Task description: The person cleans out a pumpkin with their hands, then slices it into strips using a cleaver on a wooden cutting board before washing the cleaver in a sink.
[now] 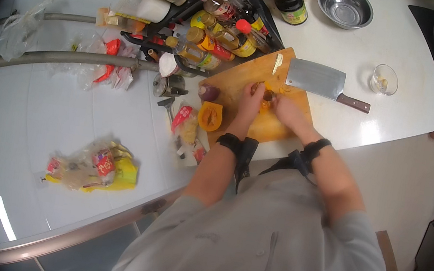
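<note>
Over the wooden cutting board (248, 66), my left hand (252, 98) grips a piece of pumpkin (255, 87), mostly covered by the fingers. My right hand (288, 110) is closed on a small spoon-like tool (268, 96) whose dark rounded end meets the pumpkin; its handle is hidden. Orange pumpkin scraps (284, 90) lie around both hands. At the board's left side sit a cut pumpkin piece (210, 117), its hollow facing up, and a purple onion (208, 92). Pale sliced strips (277, 64) rest near the far corner. A cleaver (316, 79) lies along the board's right edge, handle pointing right.
A black rack (267, 10) crowded with seasoning bottles stands behind the board. Further right are a dark sauce bottle (291, 3), a steel bowl (344, 7), a small glass bowl (384, 79) and a black cooktop (431, 54). A plastic food bag (187, 124) lies left.
</note>
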`<move>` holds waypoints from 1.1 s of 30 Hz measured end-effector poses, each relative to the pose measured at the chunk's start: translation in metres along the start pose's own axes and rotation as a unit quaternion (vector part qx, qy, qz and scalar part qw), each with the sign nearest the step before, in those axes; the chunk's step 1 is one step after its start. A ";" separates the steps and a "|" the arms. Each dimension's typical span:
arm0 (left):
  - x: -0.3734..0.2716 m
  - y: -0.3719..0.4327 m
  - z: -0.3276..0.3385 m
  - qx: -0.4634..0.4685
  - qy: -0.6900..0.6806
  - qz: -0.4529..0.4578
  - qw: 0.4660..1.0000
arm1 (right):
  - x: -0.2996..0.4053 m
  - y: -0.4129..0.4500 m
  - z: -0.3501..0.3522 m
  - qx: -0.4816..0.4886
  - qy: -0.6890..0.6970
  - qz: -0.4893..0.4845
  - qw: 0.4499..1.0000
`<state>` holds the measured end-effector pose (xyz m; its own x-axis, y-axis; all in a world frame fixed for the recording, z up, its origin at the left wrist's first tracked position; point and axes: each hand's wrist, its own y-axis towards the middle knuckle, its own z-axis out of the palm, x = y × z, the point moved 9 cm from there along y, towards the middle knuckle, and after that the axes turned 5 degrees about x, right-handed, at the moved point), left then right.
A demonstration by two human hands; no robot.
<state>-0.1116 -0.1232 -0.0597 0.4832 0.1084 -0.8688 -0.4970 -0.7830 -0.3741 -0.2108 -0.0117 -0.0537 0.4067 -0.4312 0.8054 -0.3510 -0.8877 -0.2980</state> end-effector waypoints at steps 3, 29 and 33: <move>0.005 0.003 -0.002 0.010 -0.010 0.014 1.000 | -0.007 0.000 0.001 0.014 0.006 0.008 1.000; 0.005 0.000 -0.006 0.039 -0.091 -0.119 0.988 | 0.013 -0.002 0.010 0.058 -0.035 -0.040 0.997; 0.006 0.004 -0.011 0.041 -0.106 -0.071 0.991 | 0.019 -0.008 0.003 0.069 -0.035 -0.015 0.997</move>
<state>-0.1031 -0.1324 -0.0631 0.3937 0.3475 -0.8510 -0.4962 -0.6990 -0.5150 -0.1975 -0.0138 -0.0376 0.4751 -0.4104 0.7783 -0.2206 -0.9119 -0.3462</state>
